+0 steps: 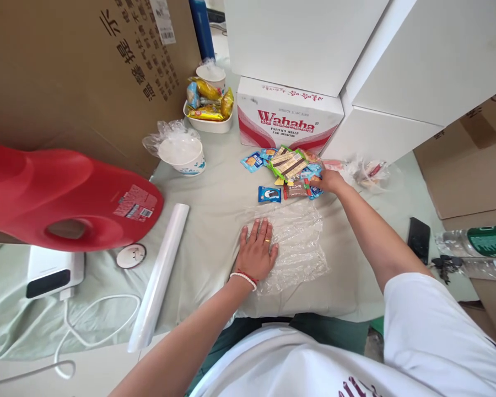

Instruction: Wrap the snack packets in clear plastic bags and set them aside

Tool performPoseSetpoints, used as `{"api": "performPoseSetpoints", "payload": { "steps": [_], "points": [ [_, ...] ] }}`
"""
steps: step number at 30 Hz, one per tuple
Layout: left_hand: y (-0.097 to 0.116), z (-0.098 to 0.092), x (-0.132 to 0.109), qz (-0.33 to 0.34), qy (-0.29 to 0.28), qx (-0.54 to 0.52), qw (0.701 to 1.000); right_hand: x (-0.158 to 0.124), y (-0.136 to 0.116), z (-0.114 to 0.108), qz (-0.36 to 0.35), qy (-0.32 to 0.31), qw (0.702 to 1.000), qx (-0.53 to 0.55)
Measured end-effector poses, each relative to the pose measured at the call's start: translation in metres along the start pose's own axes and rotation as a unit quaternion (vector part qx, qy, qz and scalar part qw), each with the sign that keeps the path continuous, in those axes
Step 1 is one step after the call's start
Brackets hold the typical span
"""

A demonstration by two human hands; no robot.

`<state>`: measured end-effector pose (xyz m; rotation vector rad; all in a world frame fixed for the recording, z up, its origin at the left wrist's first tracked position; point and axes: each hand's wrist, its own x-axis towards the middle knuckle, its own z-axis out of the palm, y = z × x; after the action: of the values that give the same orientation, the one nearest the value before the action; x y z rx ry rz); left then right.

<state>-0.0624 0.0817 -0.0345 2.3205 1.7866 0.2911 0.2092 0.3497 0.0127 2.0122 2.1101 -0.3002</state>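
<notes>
My left hand (257,251) lies flat, fingers spread, on the left edge of a clear plastic sheet (297,248) spread on the pale green cloth. It wears a ring and a bead bracelet. My right hand (329,181) reaches to the right side of a pile of small snack packets (291,168) in front of the Wahaha box (287,116). Its fingers curl down onto the packets; which one they grip is hidden. A single blue packet (269,194) lies a little apart on the left.
A roll of cling film (161,273) lies left of the sheet. Behind it are a wrapped paper bowl (181,153), a white dish of snacks (209,113), a red jug (62,198) and a white device with cable (52,273). A phone (418,238) and bottle (479,241) lie right.
</notes>
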Motion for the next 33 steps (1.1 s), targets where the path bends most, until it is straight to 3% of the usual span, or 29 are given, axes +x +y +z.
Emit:
{"api": "performPoseSetpoints", "payload": {
  "steps": [6, 13, 16, 18, 22, 26, 29, 33],
  "points": [
    [0.000, 0.002, 0.000, 0.003, 0.007, 0.004, 1.000, -0.010, -0.021, 0.008, 0.099, 0.026, 0.991, 0.086],
    [0.000, 0.001, 0.000, 0.002, 0.010, -0.001, 1.000, -0.019, -0.038, 0.009, 0.101, 0.041, 0.956, 0.273],
    [0.000, 0.000, 0.000, 0.002, 0.010, -0.006, 1.000, -0.046, -0.021, 0.001, 0.058, 0.103, 0.958, 0.262],
    [0.000, -0.001, 0.000, 0.003, 0.009, -0.008, 1.000, -0.074, 0.001, -0.008, 0.016, 0.125, 0.975, 0.182],
    [0.001, -0.002, 0.000, 0.005, 0.006, -0.012, 1.000, -0.140, 0.054, -0.019, -0.020, 0.094, 0.995, 0.035],
    [0.001, -0.002, 0.001, 0.004, 0.009, -0.011, 1.000, -0.186, 0.076, 0.004, -0.041, 0.046, 0.998, 0.019],
    [0.002, -0.001, 0.001, 0.004, 0.013, -0.002, 1.000, -0.200, 0.068, 0.032, -0.060, 0.038, 0.996, 0.058],
    [0.002, -0.001, 0.001, 0.005, 0.018, 0.010, 1.000, -0.203, 0.055, 0.056, -0.076, 0.080, 0.992, 0.067]
  ]
}}
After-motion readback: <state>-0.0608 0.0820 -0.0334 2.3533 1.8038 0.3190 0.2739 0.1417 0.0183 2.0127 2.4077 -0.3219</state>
